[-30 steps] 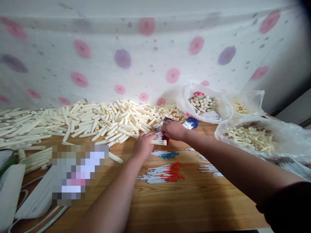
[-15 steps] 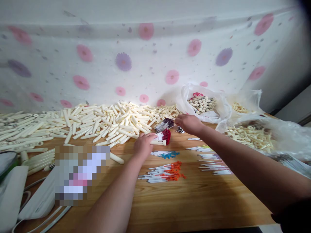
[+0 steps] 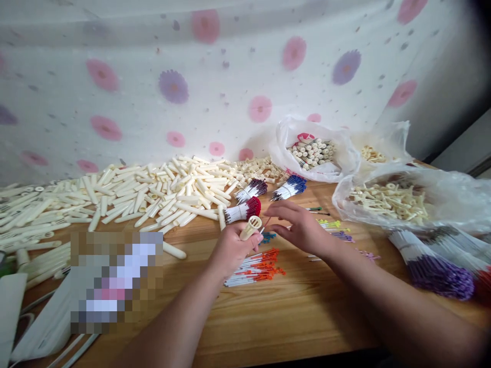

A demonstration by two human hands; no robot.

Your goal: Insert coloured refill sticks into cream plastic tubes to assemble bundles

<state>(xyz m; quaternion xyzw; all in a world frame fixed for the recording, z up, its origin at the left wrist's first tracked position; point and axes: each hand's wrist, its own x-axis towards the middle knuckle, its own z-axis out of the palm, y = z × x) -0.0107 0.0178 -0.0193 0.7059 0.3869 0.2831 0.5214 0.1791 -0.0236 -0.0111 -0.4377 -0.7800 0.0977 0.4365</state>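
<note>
Jutting from left grip (image 3: 233, 249): tube (image 3: 248, 233)

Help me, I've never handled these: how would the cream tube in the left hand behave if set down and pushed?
The cream tube in the left hand would probably roll, judging by its round rim. It is likely light for its size, since its open end looks hollow. It should be fairly stiff: the similar piled tubes lie straight.

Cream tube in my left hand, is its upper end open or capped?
Open: the cream tube shows a round rim with a hollow inside. Lower end: cannot tell, hidden by the left hand.
</note>
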